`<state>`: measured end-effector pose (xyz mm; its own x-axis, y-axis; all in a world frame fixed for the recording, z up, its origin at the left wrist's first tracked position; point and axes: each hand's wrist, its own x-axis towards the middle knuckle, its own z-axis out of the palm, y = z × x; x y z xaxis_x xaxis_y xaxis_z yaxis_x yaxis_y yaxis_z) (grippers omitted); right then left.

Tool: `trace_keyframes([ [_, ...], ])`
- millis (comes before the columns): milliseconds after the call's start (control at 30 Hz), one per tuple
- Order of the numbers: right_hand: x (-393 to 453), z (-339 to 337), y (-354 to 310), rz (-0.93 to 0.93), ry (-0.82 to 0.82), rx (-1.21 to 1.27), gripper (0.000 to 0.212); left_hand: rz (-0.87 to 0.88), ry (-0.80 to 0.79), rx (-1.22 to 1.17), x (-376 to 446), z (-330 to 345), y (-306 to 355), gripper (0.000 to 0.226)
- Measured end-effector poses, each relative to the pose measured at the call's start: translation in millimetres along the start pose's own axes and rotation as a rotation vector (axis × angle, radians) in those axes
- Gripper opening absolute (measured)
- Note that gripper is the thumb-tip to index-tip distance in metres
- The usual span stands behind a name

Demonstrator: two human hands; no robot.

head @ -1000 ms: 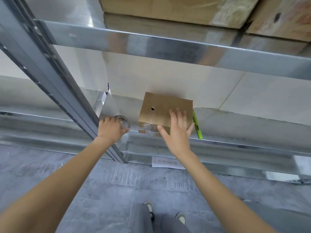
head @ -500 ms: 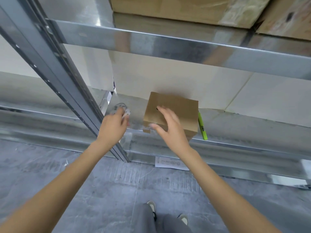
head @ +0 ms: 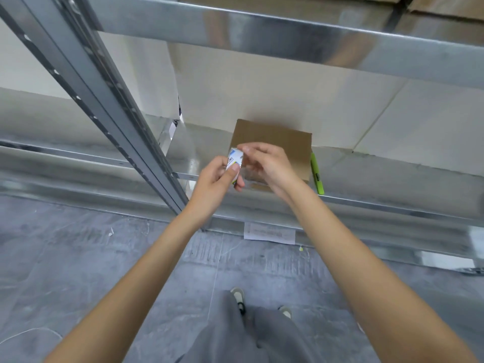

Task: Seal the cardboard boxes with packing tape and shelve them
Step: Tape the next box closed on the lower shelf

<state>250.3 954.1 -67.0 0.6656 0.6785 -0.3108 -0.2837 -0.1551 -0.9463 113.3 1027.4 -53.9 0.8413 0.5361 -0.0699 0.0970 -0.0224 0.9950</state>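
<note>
A small brown cardboard box (head: 277, 138) lies flat on the lower metal shelf (head: 392, 179), close to its front edge. In front of the box my left hand (head: 214, 179) grips a roll of clear packing tape (head: 234, 159) with a white printed core. My right hand (head: 264, 161) pinches the roll's upper edge with thumb and fingertips, just above the box's near left corner. Both hands hover over the box; clear tape shows on its front face below my right hand.
A green highlighter (head: 317, 176) lies on the shelf right of the box. A slanted steel upright (head: 110, 100) stands to the left. The upper shelf beam (head: 288, 35) carries larger cardboard boxes. A paper label (head: 269, 233) hangs below the shelf. My feet (head: 237, 297) stand on the grey floor.
My left hand has brought the tape roll from the shelf at the left to in front of the box. My right hand has left the box top and taken hold of the roll.
</note>
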Motion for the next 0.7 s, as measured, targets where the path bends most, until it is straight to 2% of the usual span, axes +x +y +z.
trace_keyframes([
  [100,-0.1,-5.1,-2.7,0.05,0.004,0.04,0.012,-0.01,-0.026,-0.004,-0.3,3.3,-1.6,0.014],
  [267,1.6,-16.2,-6.5,0.21,-0.165,0.044,0.013,0.053,-0.037,-0.029,-5.4,5.4,-6.3,0.033],
  [400,1.4,-23.1,-6.9,0.29,-0.225,0.084,0.007,0.077,-0.06,-0.005,-9.5,10.1,-8.3,0.02],
  [467,1.3,-25.8,-6.5,0.271,-0.211,0.009,0.009,0.069,-0.085,0.001,-12.6,11.9,-10.4,0.015],
  [600,-3.3,-29.4,-8.7,0.168,-0.168,-0.238,0.012,0.025,-0.064,0.023,-13.6,14.1,-11.8,0.017],
  [700,-4.3,-36.1,-17.1,0.106,-0.115,-0.267,0.015,-0.01,-0.074,0.112,-9.0,14.3,-18.2,0.019],
])
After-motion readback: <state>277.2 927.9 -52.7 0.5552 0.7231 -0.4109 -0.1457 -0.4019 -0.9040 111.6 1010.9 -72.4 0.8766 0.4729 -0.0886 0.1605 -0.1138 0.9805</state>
